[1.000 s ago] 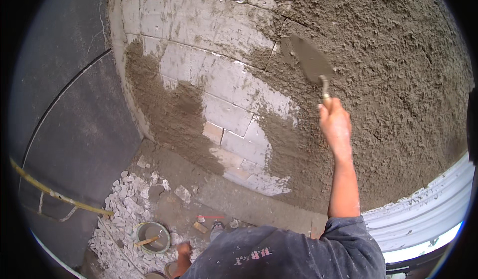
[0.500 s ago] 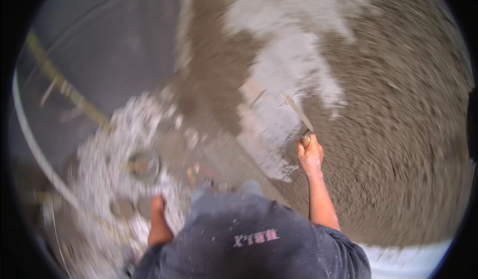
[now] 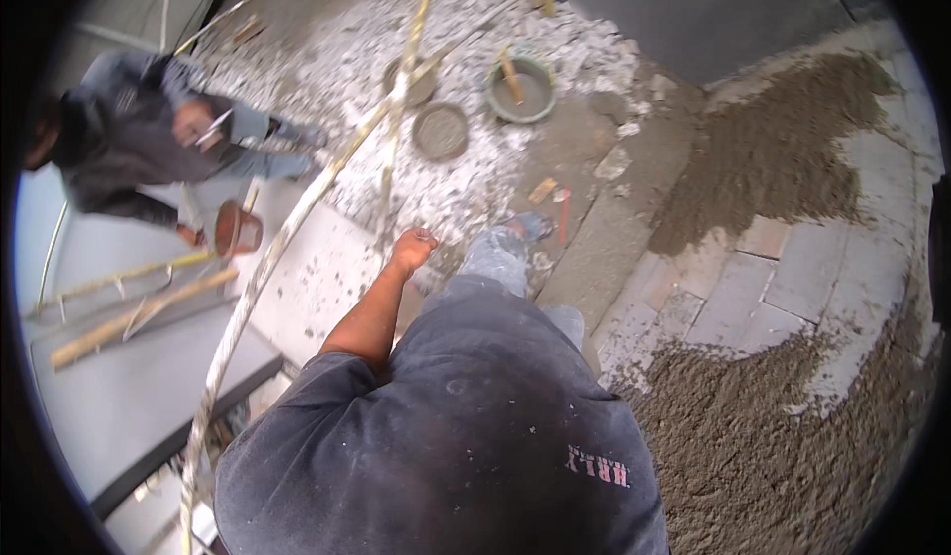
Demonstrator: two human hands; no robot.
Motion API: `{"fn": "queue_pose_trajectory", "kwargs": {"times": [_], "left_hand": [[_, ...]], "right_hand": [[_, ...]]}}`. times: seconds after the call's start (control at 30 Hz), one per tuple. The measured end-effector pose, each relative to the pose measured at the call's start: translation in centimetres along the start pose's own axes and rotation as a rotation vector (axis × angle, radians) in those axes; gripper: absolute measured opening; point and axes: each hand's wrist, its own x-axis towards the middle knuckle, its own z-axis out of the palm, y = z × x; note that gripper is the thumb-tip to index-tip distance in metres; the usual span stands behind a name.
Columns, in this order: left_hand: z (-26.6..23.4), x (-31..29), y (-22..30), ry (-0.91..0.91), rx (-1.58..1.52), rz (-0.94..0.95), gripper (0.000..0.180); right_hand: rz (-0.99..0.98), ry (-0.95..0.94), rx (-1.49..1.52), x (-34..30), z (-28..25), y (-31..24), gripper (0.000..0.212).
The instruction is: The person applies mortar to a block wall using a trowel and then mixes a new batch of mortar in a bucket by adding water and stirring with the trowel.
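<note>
I see rough grey-brown mortar [image 3: 763, 446] partly covering a pale block wall [image 3: 812, 268]. The left hand [image 3: 414, 250] extends forward, fingers curled; I cannot tell what either hand holds.

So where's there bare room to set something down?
Probably the grey strip between the red stick and block wall, or the speckled pale board between the diagonal pole and the person's left hand. The rubble, with its buckets, looks crowded.
</note>
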Motion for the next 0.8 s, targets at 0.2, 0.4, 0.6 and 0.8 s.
{"fn": "queue_pose_trajectory", "kwargs": {"times": [0.2,0.4,0.6,0.8], "left_hand": [[-1.4,-9.8,-10.8,0.002,-0.061,-0.106,0.06],[0.3,-11.7,-15.4,-0.029,-0.037,-0.168,0.048],[6.8,-4.9,-23.7,-0.147,0.274,-0.253,0.055],[12.2,7.7,-31.8,-0.093,0.88,-0.284,0.064]], "right_hand": [[0.169,0.001,-0.172,-0.8,-1.4,2.2,0.021],[0.087,-0.022,-0.041,0.8,-2.4,1.3,0.014],[-0.061,-0.08,-0.262,2.0,2.2,-1.4,0.009],[-0.147,-0.132,-0.275,7.5,6.4,3.5,0.009]]}}
